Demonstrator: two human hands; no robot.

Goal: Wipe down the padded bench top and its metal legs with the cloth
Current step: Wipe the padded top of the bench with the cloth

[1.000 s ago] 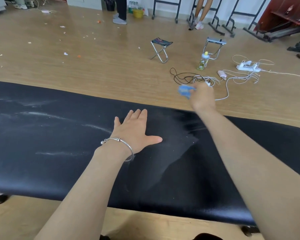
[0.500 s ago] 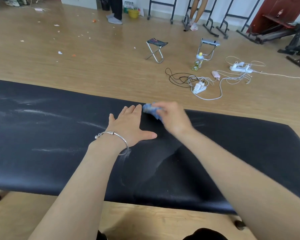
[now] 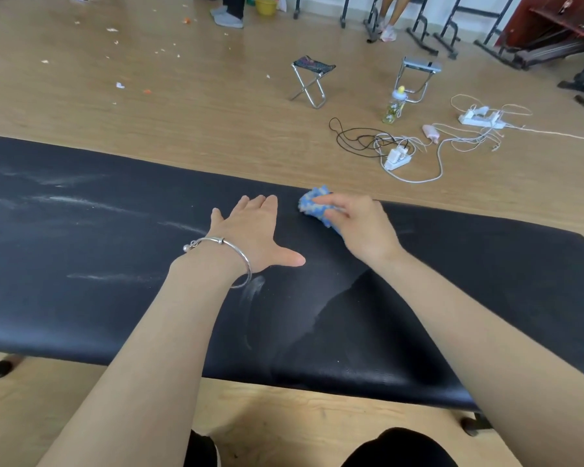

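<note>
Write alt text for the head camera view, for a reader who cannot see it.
A person's right hand presses a blue cloth onto the far edge of a black padded bench top, while the left hand lies flat beside it. Pale dusty streaks mark the bench's left part; folding stools and cables sit on the wooden floor beyond.

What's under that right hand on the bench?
A bunched blue cloth pokes out from under the right hand, pressed on the black bench near its far edge. The rest of the cloth and the pad beneath are covered.
</note>
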